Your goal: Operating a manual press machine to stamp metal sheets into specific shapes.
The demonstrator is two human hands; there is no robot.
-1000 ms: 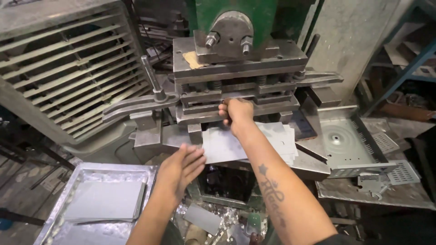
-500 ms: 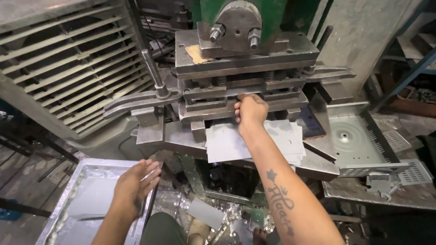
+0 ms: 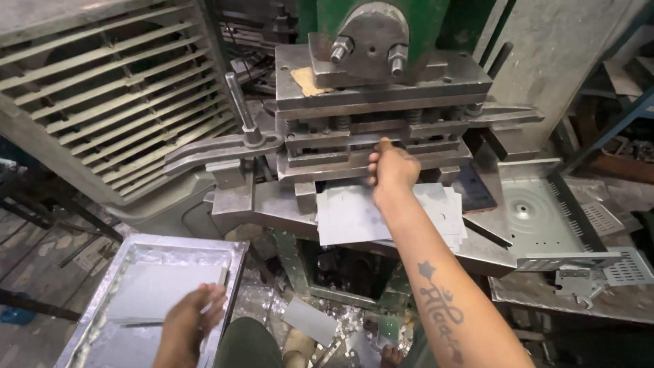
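Right hand (image 3: 393,169) at press die (image 3: 378,140) edge; left hand (image 3: 191,320) over tray (image 3: 88,327).

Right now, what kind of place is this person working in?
Probably a metal workshop or small factory. A big green press machine fills the view, flat metal sheets lie stacked at its base under the right hand, and the left hand is at a shiny metal tray. Metal scraps litter the floor.

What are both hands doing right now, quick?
Left hand: holding a thin flat grey metal sheet over the shiny metal tray.
Right hand: fingers closed, reaching into the grey steel press die.
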